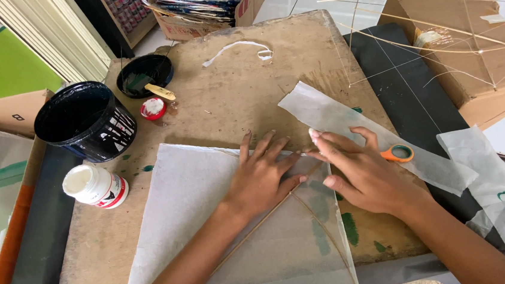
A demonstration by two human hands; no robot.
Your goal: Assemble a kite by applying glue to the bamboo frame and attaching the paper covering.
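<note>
A sheet of thin white paper (186, 213) lies on a brown board (243, 94), stretched over thin bamboo sticks (259, 225) of a kite frame. My left hand (261, 174) lies flat on the paper's upper right corner, fingers spread. My right hand (360, 172) rests beside it, its fingertips pressing the paper's edge by the left fingers. Orange-handled scissors (398, 152) lie partly under my right hand. A long strip of white paper (334, 114) lies behind both hands.
A black bucket (85, 119), a white glue bottle (95, 185), a red lid (152, 108) and a black dish with a brush (144, 75) sit at the left. A bare kite frame (437, 43) leans over a cardboard box (482, 88) at right. Paper scraps (496, 183) lie at right.
</note>
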